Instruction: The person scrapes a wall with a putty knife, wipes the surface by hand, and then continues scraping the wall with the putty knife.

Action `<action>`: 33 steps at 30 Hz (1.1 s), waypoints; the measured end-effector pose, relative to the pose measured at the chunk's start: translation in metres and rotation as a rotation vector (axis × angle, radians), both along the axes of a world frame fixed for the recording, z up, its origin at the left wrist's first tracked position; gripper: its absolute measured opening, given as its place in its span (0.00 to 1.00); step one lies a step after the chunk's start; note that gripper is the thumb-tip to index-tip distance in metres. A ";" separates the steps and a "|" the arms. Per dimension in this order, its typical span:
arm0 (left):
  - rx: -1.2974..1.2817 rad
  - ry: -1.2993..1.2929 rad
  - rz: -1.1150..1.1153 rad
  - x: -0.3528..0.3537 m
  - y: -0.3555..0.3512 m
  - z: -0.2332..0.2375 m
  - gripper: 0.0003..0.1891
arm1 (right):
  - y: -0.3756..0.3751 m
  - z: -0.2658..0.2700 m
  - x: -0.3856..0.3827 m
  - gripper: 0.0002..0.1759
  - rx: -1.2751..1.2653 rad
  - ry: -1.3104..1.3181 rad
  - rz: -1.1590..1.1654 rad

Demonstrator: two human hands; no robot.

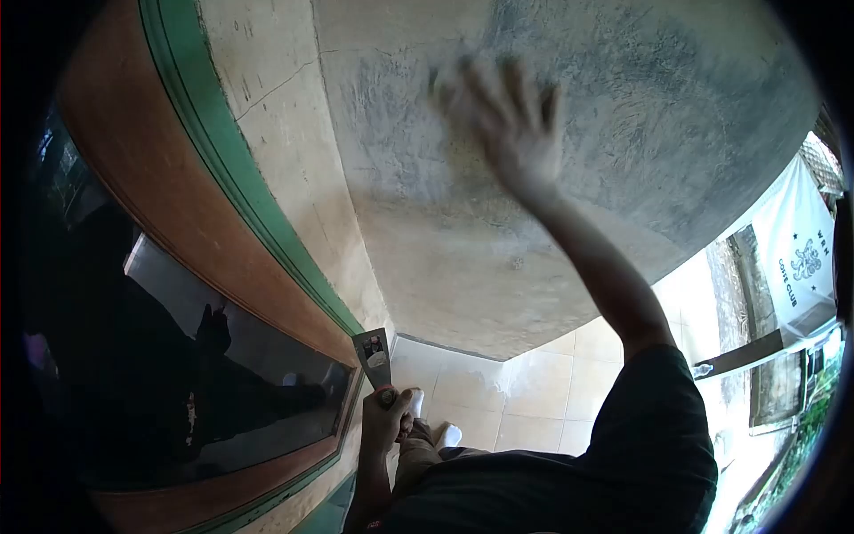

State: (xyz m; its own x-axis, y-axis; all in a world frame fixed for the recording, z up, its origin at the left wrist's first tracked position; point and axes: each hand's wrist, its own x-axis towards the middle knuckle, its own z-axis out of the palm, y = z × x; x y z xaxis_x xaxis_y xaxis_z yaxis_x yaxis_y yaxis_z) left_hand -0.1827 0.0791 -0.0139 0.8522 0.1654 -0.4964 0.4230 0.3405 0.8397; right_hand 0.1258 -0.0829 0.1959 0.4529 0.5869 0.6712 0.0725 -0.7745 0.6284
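Fingers of my right hand (525, 160) wide, holding nothing I can make out, over the grey wall (498, 294); too blurred to call contact. Dragging could scrape skin on its rough patches (654, 107). Brown frame (200, 218) and dark glass (267, 392) next: careless leftward swing might nick either. Then white-clad foot (452, 435), exposed if my left hand (380, 427) loosens. Smallest: scraper (385, 395), gripped there, blade (374, 349) pointing away from me, close to the frame.

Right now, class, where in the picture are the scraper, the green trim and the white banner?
Scraper (375, 358): head view, on its metal blade.
Green trim (216, 133): head view, on its upper stretch.
White banner (783, 238): head view, on the cloth beside its emblem.
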 end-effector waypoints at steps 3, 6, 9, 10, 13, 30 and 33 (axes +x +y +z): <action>-0.025 0.008 0.002 -0.010 0.002 -0.009 0.15 | -0.049 -0.158 -0.022 0.41 -0.267 0.361 0.254; -0.048 -0.012 0.100 -0.026 0.009 -0.015 0.15 | -0.087 -0.181 -0.010 0.39 -0.187 0.312 0.241; -0.049 0.001 0.130 -0.030 0.011 -0.017 0.15 | -0.051 -0.062 -0.009 0.34 0.010 0.119 0.113; -0.052 0.001 0.137 -0.027 0.008 -0.015 0.15 | -0.033 -0.014 -0.008 0.34 0.196 0.039 0.122; -0.071 0.041 0.129 -0.020 0.005 0.001 0.14 | 0.034 0.078 0.001 0.32 0.586 -0.209 0.356; -0.093 -0.072 -0.117 0.046 0.033 0.026 0.12 | -0.037 0.011 -0.006 0.33 0.416 0.103 -0.036; -0.195 -0.200 -0.104 0.058 0.029 0.012 0.08 | -0.089 0.050 0.000 0.26 0.651 -0.220 0.031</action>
State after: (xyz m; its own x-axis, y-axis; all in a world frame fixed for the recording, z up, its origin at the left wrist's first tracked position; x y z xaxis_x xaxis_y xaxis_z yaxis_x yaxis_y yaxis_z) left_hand -0.1247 0.1078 -0.0020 0.9437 -0.0102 -0.3306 0.2967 0.4672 0.8328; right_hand 0.1261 -0.1719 0.2460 0.2555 0.0433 0.9658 0.0249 -0.9990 0.0382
